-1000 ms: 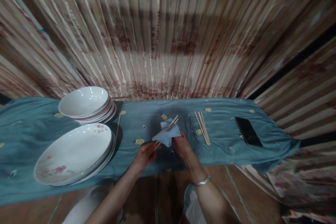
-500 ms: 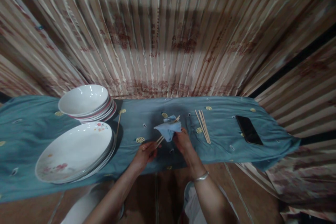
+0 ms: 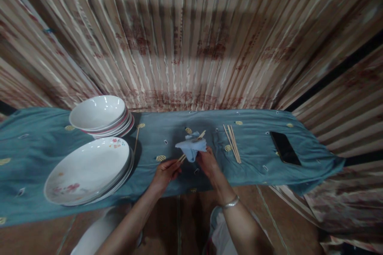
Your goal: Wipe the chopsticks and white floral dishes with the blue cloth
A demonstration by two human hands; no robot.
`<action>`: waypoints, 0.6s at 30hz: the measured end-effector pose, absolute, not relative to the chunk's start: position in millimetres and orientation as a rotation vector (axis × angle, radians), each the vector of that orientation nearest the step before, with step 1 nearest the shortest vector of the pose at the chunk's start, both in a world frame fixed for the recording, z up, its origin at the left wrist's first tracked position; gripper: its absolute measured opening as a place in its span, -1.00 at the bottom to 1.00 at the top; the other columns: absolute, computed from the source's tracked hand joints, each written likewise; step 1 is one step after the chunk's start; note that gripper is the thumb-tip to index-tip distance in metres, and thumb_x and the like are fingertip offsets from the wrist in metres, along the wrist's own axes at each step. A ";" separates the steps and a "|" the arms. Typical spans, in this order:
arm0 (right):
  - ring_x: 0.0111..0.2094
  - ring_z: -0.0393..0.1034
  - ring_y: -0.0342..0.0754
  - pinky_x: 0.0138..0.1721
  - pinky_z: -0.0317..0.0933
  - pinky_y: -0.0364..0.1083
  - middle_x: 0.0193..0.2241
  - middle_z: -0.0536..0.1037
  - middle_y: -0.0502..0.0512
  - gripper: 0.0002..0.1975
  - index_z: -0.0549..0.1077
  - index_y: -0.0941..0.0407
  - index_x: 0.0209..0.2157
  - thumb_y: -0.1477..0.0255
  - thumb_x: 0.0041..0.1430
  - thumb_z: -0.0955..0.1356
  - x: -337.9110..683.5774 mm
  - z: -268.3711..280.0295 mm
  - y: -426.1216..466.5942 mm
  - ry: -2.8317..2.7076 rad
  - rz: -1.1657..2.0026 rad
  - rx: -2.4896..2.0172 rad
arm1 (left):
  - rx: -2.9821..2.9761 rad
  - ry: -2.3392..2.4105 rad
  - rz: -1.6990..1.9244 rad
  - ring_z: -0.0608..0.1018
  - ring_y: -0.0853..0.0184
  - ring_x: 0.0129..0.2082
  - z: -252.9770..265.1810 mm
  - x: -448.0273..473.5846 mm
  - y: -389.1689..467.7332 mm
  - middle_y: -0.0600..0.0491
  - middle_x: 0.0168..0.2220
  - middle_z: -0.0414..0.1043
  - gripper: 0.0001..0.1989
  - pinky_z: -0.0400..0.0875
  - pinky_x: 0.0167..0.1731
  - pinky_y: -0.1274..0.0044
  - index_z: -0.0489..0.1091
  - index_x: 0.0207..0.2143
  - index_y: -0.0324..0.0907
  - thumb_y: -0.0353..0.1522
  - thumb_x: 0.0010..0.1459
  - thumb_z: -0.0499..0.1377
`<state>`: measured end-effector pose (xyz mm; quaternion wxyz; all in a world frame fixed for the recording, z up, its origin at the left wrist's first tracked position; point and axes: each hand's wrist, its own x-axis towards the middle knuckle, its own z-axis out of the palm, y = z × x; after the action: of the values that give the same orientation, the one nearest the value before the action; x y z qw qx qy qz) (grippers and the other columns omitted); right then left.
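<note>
Closed around the lower ends of a pair of chopsticks [image 3: 202, 134] is my left hand [image 3: 166, 172]. My right hand [image 3: 207, 160] grips a light blue cloth [image 3: 191, 148], which is wrapped about the middle of those chopsticks. Their tips stick out beyond the cloth at the upper right. Part of my right fingers is hidden behind the cloth. To the right, several loose chopsticks [image 3: 232, 143] lie side by side on the table. A single chopstick [image 3: 136, 140] rests left of my hands, near the dishes.
On the left of the blue-green tablecloth [image 3: 155, 127] stand a stack of bowls [image 3: 97, 112] and, nearer to me, a stack of floral plates [image 3: 86, 171]. A black phone [image 3: 285, 148] lies at the right. Behind the table hangs a pleated curtain [image 3: 185, 48].
The cloth has shifted slightly and its folds hang differently around the chopsticks. Both hands keep their hold in nearly the same place. The view has moved a little.
</note>
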<state>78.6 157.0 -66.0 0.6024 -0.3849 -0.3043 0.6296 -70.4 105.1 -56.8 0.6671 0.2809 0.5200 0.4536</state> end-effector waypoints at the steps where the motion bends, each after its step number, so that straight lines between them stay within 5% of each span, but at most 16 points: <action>1: -0.49 0.43 -0.08 -0.39 0.33 -0.12 -0.63 0.53 -0.06 -0.84 0.47 0.07 -0.58 0.30 -0.20 0.47 73.6 -65.2 153.2 -0.702 1.482 -0.885 | 0.635 1.169 1.028 0.25 0.55 -0.71 -56.7 -70.4 105.6 0.10 -0.67 0.37 -0.57 0.00 -0.68 0.63 0.52 -0.45 -0.30 -0.17 -0.36 0.42; 11: -0.49 0.44 -0.05 -0.44 0.31 -0.13 -0.66 0.52 0.00 -0.79 0.49 0.10 -0.63 0.26 -0.17 0.47 50.5 -67.2 135.7 -0.822 1.679 -0.828 | 0.621 1.129 1.104 0.23 0.55 -0.72 -57.8 -71.3 107.0 0.12 -0.71 0.32 -0.69 0.01 -0.70 0.65 0.34 -0.67 -0.24 -0.24 -0.33 0.37; 18: -0.39 0.48 -0.03 -0.34 0.33 -0.11 -0.56 0.58 -0.01 -0.84 0.51 0.06 -0.54 0.32 -0.22 0.48 74.7 -60.6 156.4 -0.623 1.515 -0.868 | 0.630 1.140 1.009 0.15 0.60 -0.77 -55.1 -72.2 107.7 0.18 -0.72 0.24 -0.60 -0.10 -0.72 0.65 0.48 -0.48 -0.28 -0.13 -0.25 0.36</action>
<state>74.7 156.4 -60.6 0.6003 -0.3745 -0.2688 0.6536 -72.2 107.7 -55.1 0.6793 0.2805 0.5077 0.4495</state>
